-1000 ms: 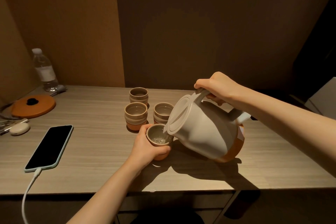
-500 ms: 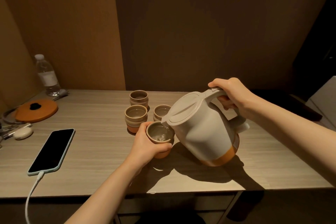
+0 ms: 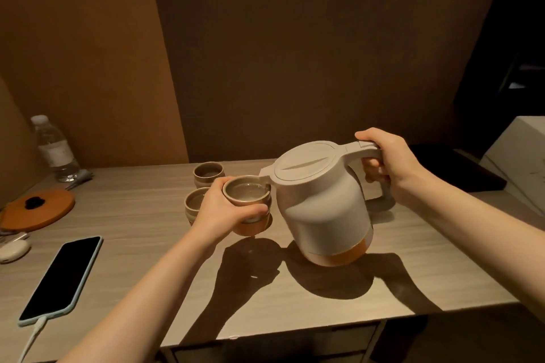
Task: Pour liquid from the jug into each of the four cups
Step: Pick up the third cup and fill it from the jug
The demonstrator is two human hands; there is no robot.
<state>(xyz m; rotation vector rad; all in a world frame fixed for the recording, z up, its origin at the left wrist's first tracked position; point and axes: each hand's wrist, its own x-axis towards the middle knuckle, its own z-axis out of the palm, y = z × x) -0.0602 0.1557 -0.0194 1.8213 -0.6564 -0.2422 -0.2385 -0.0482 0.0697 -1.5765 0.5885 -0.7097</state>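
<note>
My right hand (image 3: 389,160) grips the handle of a white jug (image 3: 321,203) with an orange base. The jug is nearly upright, slightly above or just touching the table. My left hand (image 3: 218,212) holds a grey-and-orange cup (image 3: 246,194) with liquid in it, lifted off the table, its rim touching the jug's spout. Two more cups show behind: one (image 3: 208,172) at the back, another (image 3: 194,203) partly hidden by my left hand. The fourth cup is hidden behind the held cup.
A black phone (image 3: 60,277) on a charging cable lies at the front left of the wooden table (image 3: 413,274). An orange round lid (image 3: 38,209), a white earbud case (image 3: 13,250) and a water bottle (image 3: 54,150) sit at the far left. A white box (image 3: 519,156) stands right.
The jug has swung back from a steep pouring tilt to nearly upright and moved right. My left hand has lifted the filled cup off the table.
</note>
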